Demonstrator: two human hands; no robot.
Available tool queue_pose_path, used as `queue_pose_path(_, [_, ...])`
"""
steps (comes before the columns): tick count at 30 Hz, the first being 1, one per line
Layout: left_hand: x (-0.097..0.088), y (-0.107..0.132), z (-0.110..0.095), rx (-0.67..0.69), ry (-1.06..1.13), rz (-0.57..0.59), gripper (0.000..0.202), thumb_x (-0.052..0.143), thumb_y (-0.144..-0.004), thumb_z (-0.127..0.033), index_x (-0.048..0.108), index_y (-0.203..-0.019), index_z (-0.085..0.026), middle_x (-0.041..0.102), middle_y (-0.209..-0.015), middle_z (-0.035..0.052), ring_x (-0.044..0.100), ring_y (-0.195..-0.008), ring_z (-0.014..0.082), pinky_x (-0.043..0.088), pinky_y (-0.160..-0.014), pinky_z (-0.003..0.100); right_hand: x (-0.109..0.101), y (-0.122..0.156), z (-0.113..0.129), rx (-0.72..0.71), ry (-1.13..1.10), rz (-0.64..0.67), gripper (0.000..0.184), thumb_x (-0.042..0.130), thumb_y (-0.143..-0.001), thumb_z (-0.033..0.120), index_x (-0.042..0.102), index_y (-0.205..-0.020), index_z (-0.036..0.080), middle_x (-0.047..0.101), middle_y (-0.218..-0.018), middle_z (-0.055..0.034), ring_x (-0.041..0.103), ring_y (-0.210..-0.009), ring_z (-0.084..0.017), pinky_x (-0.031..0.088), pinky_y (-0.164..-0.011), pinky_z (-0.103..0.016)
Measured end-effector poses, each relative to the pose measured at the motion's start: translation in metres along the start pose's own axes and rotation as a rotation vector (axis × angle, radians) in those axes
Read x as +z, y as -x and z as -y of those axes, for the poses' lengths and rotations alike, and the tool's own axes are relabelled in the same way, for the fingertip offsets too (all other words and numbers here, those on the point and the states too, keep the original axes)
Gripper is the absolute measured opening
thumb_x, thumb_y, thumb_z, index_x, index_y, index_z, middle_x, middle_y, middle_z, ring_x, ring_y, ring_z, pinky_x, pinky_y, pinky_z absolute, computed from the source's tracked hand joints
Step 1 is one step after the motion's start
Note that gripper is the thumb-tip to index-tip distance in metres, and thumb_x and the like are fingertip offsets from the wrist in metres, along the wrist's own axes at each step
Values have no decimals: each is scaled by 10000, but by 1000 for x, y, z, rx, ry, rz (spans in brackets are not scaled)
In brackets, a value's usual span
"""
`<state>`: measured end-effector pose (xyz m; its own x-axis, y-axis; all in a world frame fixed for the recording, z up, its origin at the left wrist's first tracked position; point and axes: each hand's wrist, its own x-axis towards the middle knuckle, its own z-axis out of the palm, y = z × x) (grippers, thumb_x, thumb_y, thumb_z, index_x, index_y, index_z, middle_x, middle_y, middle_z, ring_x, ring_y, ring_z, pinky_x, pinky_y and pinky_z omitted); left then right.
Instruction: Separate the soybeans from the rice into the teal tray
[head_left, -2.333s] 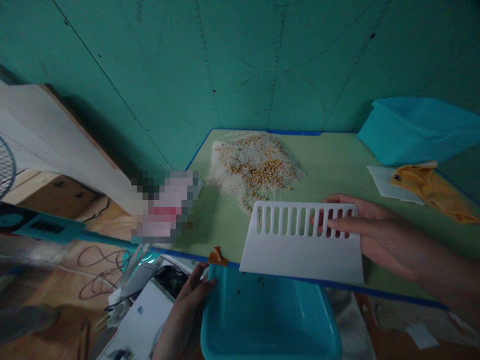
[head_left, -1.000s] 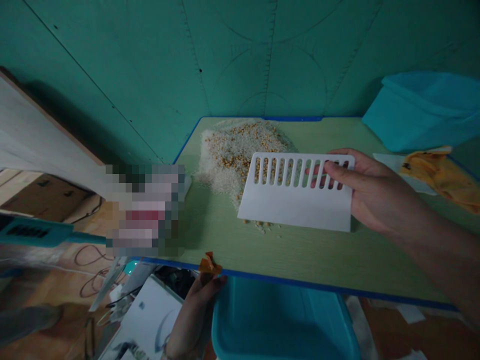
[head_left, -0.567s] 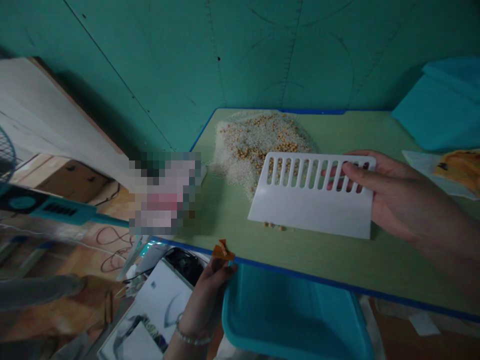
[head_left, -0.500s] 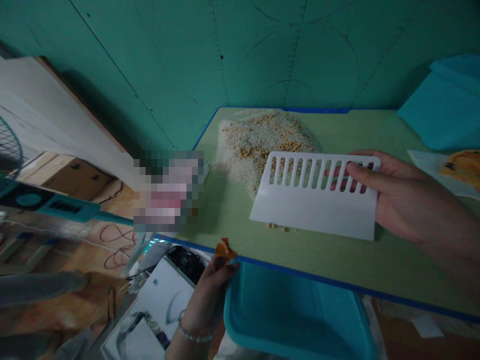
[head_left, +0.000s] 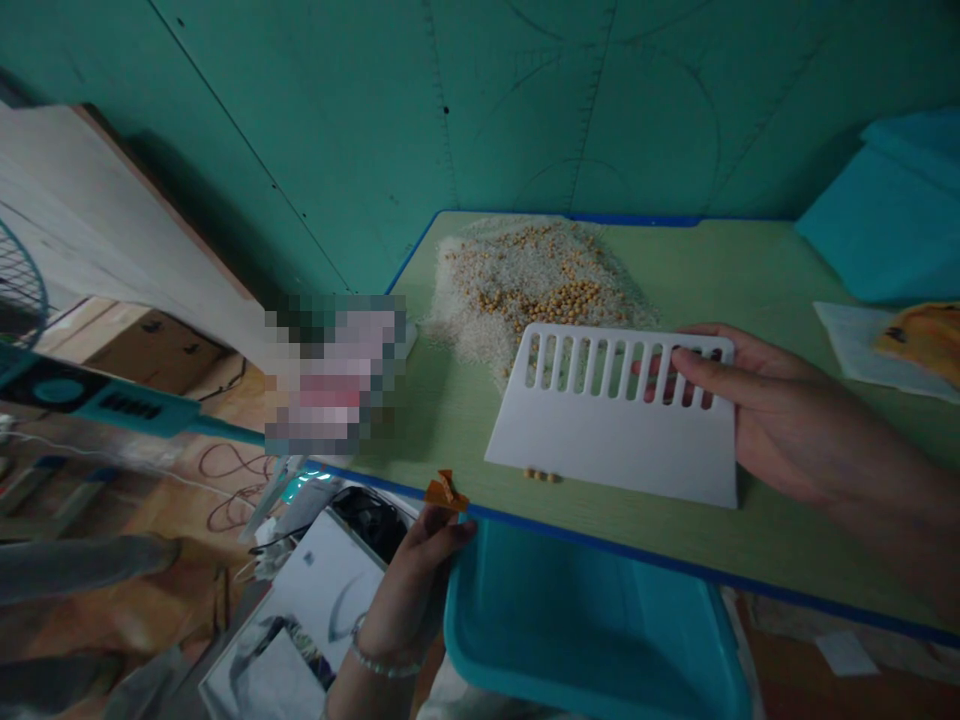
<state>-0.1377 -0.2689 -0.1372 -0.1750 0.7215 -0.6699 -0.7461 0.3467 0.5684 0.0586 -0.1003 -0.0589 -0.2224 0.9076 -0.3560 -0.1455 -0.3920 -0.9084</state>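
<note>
My right hand (head_left: 772,400) grips the right end of a white plastic scraper (head_left: 607,440), the thumb lying over its row of slots. The scraper's lower edge is close to the table top, just behind a few yellow beans (head_left: 541,476). Beyond it lies a heap of white rice-like grains mixed with soybeans (head_left: 536,280). At the table's front edge my left hand (head_left: 431,555), with a bead bracelet on the wrist, is closed on the left rim of a blue plastic bin (head_left: 600,610). A piece of brown tape (head_left: 445,491) is just above its fingers.
The light green table (head_left: 720,270) has a blue edge and meets a green wall. At the right are a blue container (head_left: 889,210) and an orange cloth (head_left: 926,340). A blurred-out item (head_left: 337,385) is at the left, with a fan (head_left: 97,400) and boxes beyond.
My right hand has drawn the scraper toward the front edge and slightly left, and the few beans have shifted with it. My left hand stays at the bin.
</note>
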Motion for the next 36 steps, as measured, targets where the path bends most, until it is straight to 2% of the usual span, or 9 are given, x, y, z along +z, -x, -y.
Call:
queue_pose_path(6, [2, 2, -4, -11, -16, -71, 258, 697, -593, -121, 671, -842, -182, 726, -751, 23, 668, -696, 185, 522, -651, 264, -1, 4, 0, 24, 36, 45, 275, 779, -491, 265, 628, -719, 241, 691, -632, 33, 633, -539, -111, 517, -483, -195])
queue_pose_path(12, [3, 3, -7, -1, -27, -116, 212, 730, -556, -130, 663, -751, -182, 679, -605, -9, 648, -593, 163, 514, -593, 250, -7, 10, 1, 90, 70, 128, 305, 788, -484, 294, 613, -733, 268, 679, -635, 53, 630, -528, -119, 510, -467, -208])
queue_pose_path(16, [3, 4, -8, 14, -35, -115, 249, 728, -554, -126, 673, -789, -187, 683, -617, -11, 646, -584, 156, 516, -625, 253, -7, 13, 2, 115, 81, 138, 281, 772, -495, 271, 603, -719, 273, 667, -614, 53, 616, -501, -131, 498, -433, -225])
queue_pose_path(18, [3, 4, -8, 15, -39, -112, 260, 719, -571, -135, 676, -821, -190, 696, -650, -6, 649, -588, 158, 520, -647, 264, -8, 12, 3, 81, 74, 110, 232, 738, -540, 239, 607, -727, 277, 668, -621, 45, 616, -508, -140, 502, -441, -241])
queue_pose_path(20, [4, 5, -8, 11, -54, -99, 260, 704, -601, -149, 677, -855, -193, 708, -679, 6, 663, -634, 178, 525, -676, 283, -10, 8, 6, -1, 45, 21, 153, 682, -615, 201, 612, -730, 274, 669, -639, 37, 624, -542, -145, 516, -482, -260])
queue_pose_path(23, [5, 5, -8, 4, -67, -79, 241, 689, -619, -150, 679, -856, -195, 727, -743, 28, 676, -766, 223, 524, -741, 317, -13, 0, 13, -141, -32, -131, 138, 563, -731, 121, 606, -726, 251, 684, -744, 20, 650, -691, -146, 541, -640, -298])
queue_pose_path(27, [4, 2, -5, -20, -53, -57, 246, 699, -607, -156, 685, -848, -203, 738, -809, 41, 663, -882, 251, 505, -817, 345, -17, -8, 21, -247, -75, -111, 205, 494, -770, 55, 592, -732, 231, 687, -852, 3, 641, -878, -163, 500, -836, -377])
queue_pose_path(32, [3, 1, -2, -9, -41, -57, 285, 687, -613, -143, 683, -890, -211, 737, -814, 34, 656, -909, 247, 494, -845, 344, -17, -12, 23, -290, -59, -151, 198, 487, -792, 63, 586, -740, 227, 684, -752, 21, 650, -756, -150, 503, -815, -394])
queue_pose_path(36, [5, 3, -3, -11, -48, -77, 247, 679, -623, -135, 684, -860, -204, 728, -743, 22, 670, -843, 233, 507, -813, 332, -15, -15, 22, -303, -64, -153, 187, 503, -787, 56, 588, -745, 217, 670, -711, 34, 641, -694, -129, 507, -784, -360])
